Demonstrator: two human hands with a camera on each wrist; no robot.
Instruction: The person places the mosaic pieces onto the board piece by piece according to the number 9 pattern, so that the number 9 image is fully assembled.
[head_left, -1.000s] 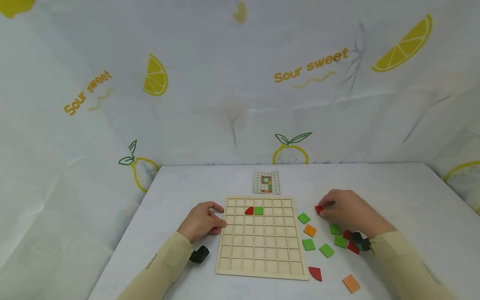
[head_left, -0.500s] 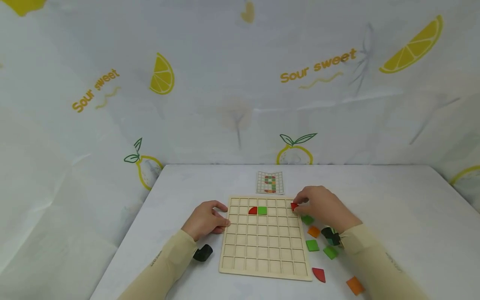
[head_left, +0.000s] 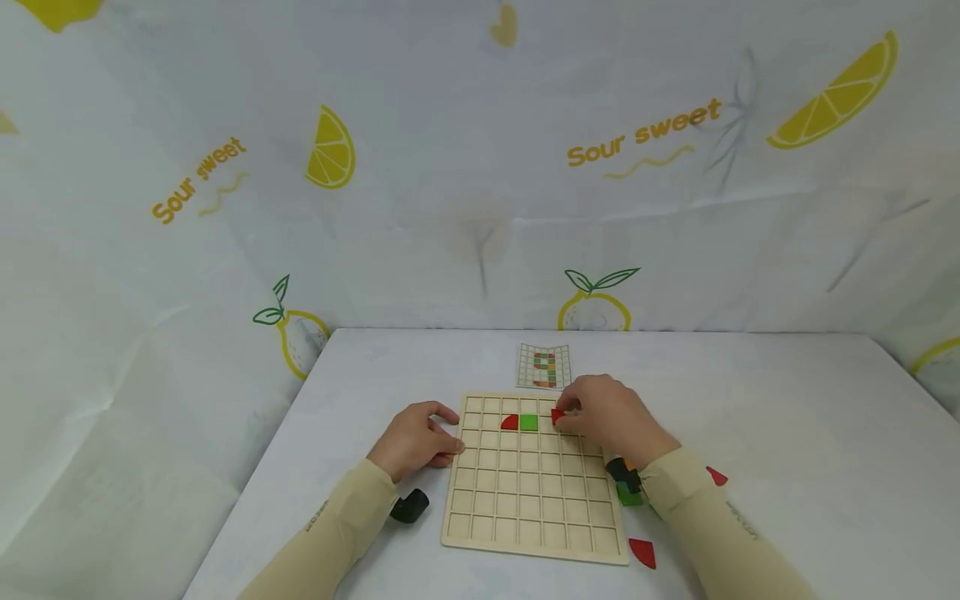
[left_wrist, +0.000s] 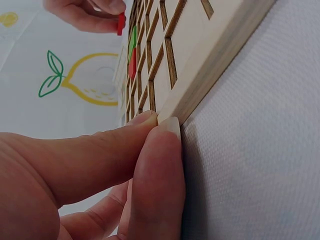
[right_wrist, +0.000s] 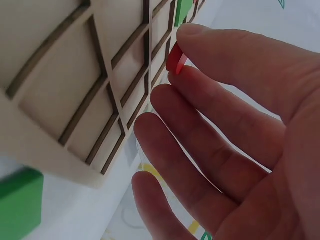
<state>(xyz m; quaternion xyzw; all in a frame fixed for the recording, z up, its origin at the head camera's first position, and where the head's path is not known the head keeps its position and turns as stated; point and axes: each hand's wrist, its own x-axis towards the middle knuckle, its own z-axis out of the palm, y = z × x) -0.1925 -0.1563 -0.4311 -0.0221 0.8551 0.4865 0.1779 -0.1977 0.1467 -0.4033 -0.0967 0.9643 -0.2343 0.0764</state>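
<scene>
A wooden grid board lies on the table, with a red quarter-round tile and a green square tile side by side in its second row. Along the board's left edge, my left hand pinches the rim between thumb and finger, as the left wrist view shows up close. My right hand is over the board's upper right part. Between its thumb and index finger it pinches a red tile, held just above the cells, right of the green tile. Its other fingers are spread apart.
Behind the board lies a pattern card with a coloured figure on a grid. Right of the board are a red quarter-round tile, a green tile and another red tile. The right sleeve hides part of that area.
My right hand has carried the red tile leftward from the loose tiles to over the board. The left hand keeps its hold on the board's edge. The head view has shifted slightly.
</scene>
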